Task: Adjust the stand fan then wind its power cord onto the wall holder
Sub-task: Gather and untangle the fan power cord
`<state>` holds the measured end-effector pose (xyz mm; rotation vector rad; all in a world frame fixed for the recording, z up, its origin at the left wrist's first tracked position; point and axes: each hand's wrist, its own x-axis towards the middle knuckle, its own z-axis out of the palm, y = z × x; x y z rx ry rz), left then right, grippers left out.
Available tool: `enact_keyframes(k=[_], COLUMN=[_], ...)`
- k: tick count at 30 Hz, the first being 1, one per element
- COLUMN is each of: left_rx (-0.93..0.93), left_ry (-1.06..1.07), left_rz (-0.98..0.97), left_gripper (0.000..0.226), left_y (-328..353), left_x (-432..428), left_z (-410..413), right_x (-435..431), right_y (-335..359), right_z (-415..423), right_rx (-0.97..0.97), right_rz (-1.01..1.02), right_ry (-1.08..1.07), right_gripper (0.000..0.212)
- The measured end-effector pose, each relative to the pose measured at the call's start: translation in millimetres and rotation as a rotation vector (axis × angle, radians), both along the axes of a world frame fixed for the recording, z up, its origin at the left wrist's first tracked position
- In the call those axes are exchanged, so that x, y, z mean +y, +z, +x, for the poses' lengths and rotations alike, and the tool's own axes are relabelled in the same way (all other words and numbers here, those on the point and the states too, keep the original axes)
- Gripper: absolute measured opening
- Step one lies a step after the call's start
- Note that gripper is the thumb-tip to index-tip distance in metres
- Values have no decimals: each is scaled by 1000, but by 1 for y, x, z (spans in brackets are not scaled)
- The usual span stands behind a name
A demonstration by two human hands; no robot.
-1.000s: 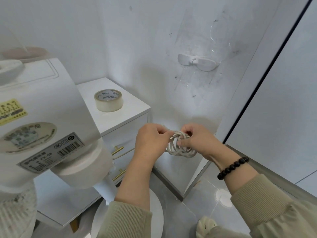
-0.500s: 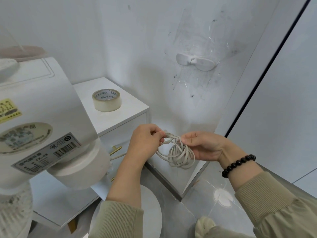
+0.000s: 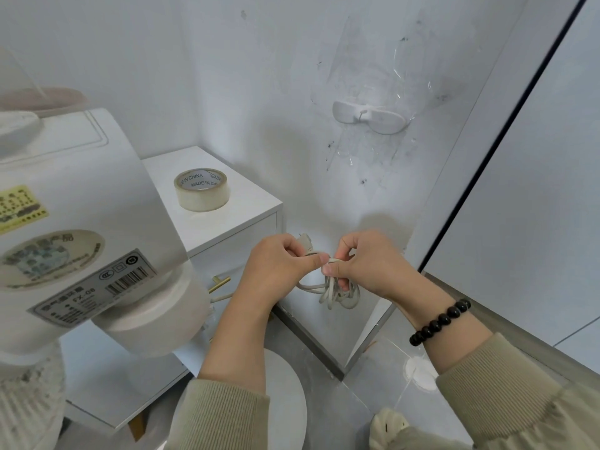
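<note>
white wall (image 3: 259, 92) corner | left hand (image 3: 279, 271), right hand (image 3: 367, 264) thumb-to-thumb, forearms converging | fingers pinching power cord (image 3: 337, 292) coil

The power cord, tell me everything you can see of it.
The power cord is a thin, off-white, rubbery-looking cable gathered into a loose bundle of loops. It hangs in the air well below the wall holder, which it does not touch. The left hand and right hand both pinch its top, and the loops dangle beneath the right hand. One strand trails left toward the fan.
</note>
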<state>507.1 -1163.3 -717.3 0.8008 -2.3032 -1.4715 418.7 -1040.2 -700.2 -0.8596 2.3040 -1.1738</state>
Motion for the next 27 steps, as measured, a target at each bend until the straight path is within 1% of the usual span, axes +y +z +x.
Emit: enact_keyframes(k=[6, 9, 12, 14, 17, 20, 23, 25, 26, 27], left_rx=[-33, -31, -39, -53, -79, -89, -85, -100, -109, -120], left_ry=[-32, -39, -74, -80, -47, -51, -83, -92, -92, -87], left_rz=[-9, -21, -91, -150, -256, -338, -420, -417, -367, -306], left_gripper=[16, 15, 17, 20, 26, 36, 52, 67, 72, 72], left_y=[-6, -7, -7, -7, -5, -7, -13, -14, -15, -13], left_x=[-1, 0, 1, 5, 10, 14, 12, 8, 6, 5], left_z=[-2, -3, -3, -4, -5, -6, -6, -4, -2, -1], right_x=[1, 2, 1, -1, -3, -5, -2, 0, 1, 2], right_y=[-7, -9, -12, -15, -17, -18, -17, -16, -16, -16], right_z=[4, 4, 3, 3, 4, 3, -1, -3, -4, -5], right_rx=[-5, 24, 152, 234, 276, 249, 175, 149, 140, 127], right_rz=[23, 56, 68, 53, 33, 44, 59, 55, 44, 27], right_ry=[23, 31, 37, 43, 33, 10, 28, 42, 40, 34], right_gripper=[17, 14, 26, 32, 31, 28, 30, 28, 28, 28])
